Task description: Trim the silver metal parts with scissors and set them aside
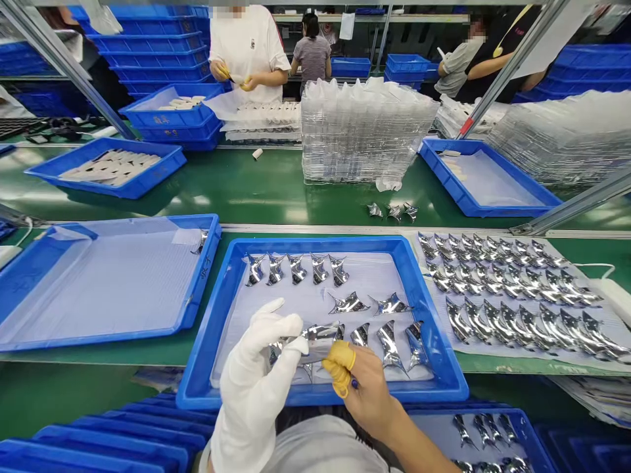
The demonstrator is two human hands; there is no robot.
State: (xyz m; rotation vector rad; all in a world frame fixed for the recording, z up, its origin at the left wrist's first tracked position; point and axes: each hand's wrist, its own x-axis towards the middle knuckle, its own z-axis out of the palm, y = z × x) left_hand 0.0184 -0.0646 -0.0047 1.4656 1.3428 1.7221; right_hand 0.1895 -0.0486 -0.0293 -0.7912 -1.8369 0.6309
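The left hand, in a white cloth glove, is curled around a shiny metal piece, its fingers closed over the piece's left end. The right hand is bare except for yellow finger cots, and those capped fingers press against the piece from the right, pinching it. The two hands hold the piece together just above a blue tray at the bottom middle of the frame. More metal pieces stand in rows in that tray, lying on a pale sheet, and some sit just beside the right hand. To the right, many similar pieces lie in neat rows on a white mat. On the left is a blue tray with a plastic liner.
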